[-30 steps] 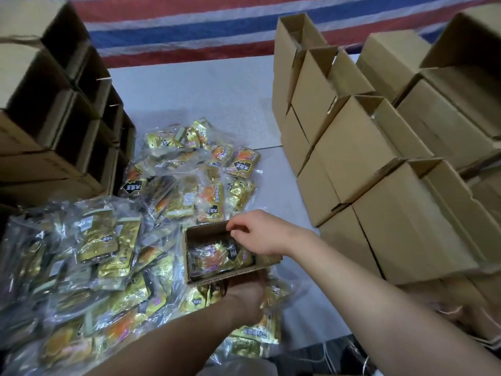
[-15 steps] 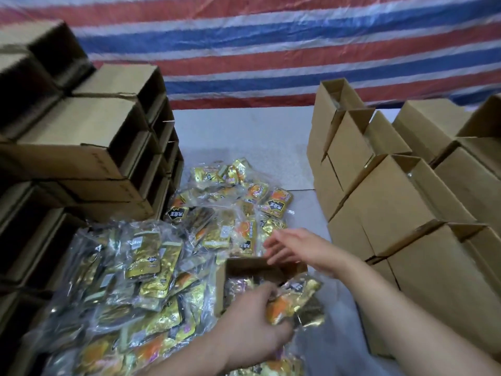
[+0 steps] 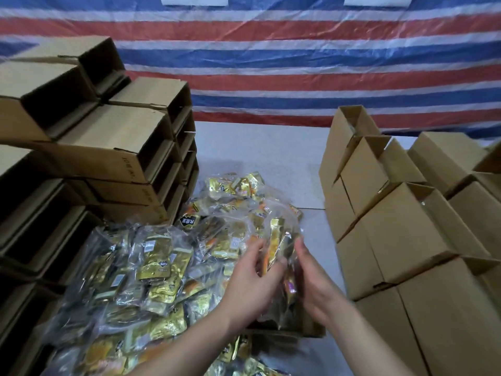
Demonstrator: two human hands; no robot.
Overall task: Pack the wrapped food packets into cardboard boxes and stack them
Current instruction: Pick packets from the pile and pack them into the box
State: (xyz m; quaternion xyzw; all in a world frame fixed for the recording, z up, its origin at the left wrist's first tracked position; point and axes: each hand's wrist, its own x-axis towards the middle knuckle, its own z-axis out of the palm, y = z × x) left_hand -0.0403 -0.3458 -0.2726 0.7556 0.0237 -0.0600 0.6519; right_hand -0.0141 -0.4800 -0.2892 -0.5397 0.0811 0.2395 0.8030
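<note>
Striped tarp behind; left hand & right hand pinch a food packet upright betw. them, box just below — best lowered edge-first, w/ grip kept snug.

2 hands, 1 packet held between them. Left of that packet: heap of packets, too many to count. Boxes left of heap: approx. 10+, stacked, partly cut off. Boxes right of heap: approx. 9 visible. 1 counter.
</note>
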